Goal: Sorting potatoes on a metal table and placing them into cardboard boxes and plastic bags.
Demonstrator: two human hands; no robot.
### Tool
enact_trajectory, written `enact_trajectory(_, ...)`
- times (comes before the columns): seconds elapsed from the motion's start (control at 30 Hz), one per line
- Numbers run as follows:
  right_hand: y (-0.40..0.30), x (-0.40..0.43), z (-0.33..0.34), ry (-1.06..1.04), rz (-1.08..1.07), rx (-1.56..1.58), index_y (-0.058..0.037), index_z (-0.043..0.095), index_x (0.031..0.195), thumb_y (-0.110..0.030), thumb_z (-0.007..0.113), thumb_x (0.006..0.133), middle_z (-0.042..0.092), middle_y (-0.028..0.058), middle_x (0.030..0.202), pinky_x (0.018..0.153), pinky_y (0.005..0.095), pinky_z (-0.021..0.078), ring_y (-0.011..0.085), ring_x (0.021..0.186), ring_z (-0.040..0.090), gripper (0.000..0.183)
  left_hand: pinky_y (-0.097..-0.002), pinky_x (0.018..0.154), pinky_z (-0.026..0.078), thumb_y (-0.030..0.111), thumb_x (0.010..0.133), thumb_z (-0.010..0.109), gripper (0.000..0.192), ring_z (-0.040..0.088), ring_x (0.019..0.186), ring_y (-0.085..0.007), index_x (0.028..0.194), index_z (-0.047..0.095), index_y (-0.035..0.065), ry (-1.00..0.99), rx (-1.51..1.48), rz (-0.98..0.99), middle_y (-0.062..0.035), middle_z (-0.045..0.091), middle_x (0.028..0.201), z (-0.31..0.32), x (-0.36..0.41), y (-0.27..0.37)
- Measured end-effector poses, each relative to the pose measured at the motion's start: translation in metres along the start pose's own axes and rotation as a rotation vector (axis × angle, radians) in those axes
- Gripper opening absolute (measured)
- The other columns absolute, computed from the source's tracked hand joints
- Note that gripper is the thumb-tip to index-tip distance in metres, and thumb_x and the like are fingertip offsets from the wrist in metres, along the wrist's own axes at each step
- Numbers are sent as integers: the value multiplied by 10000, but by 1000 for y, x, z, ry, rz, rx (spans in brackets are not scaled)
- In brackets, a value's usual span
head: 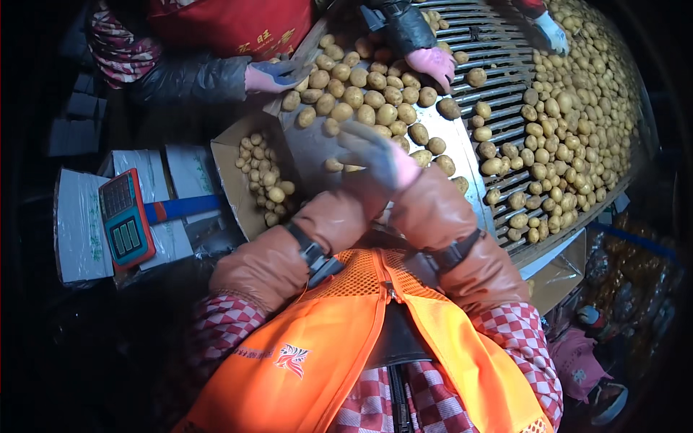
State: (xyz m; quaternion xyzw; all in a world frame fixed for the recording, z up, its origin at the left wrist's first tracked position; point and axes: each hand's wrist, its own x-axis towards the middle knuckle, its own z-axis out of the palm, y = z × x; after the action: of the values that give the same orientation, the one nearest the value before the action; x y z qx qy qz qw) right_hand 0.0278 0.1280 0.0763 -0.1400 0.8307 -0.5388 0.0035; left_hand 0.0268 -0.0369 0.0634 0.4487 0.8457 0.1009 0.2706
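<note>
Potatoes [387, 115] lie spread over a metal sorting tray [310, 142]. My right hand [381, 157], in a pink and grey glove, is blurred above the tray's near part, beside several potatoes; whether it holds one is unclear. My left hand [364, 190] is close beneath it at the near edge, blurred and largely covered by the right hand and the sleeves. Left of the tray, a cardboard box [227, 168] contains small potatoes [264, 176]. Right of the tray, more potatoes rest on a grate of metal bars [468, 100].
Across the tray, a co-worker's gloved hands [270, 76] [433, 65] are at the potatoes. Another person's gloved hand [552, 33] touches the large potato heap [579, 119]. A scale display [127, 219] and wrapped cartons [81, 227] stand at left; an open carton [557, 270] sits under the grate.
</note>
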Motion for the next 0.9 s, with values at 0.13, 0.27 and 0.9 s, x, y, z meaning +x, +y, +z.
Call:
enact_trajectory(0.13,36,-81,-44,369,613,936,-5,419,1425,-241,529,1004,601,137,1288,873,362,571,253,1102,644,495,-433,914,520,59,798,595,416,639,1036,-373,1212,608,96,553,-321,-61,-177,622,1123,40,24,-49)
enact_trajectory(0.27,58,-160,-84,875,844,617,-18,603,1272,-138,609,967,676,87,1084,815,287,529,163,938,640,328,-429,944,497,130,861,620,341,611,1111,-362,1198,645,90,594,-166,-438,-188,620,1216,17,2,-89)
enact_trajectory(0.9,93,-244,-70,627,992,-604,-203,554,1374,-279,642,891,416,171,1502,1113,493,370,447,1333,419,497,-497,986,458,152,833,610,484,531,1198,-430,1315,574,163,74,-45,140,-230,533,1319,32,162,58)
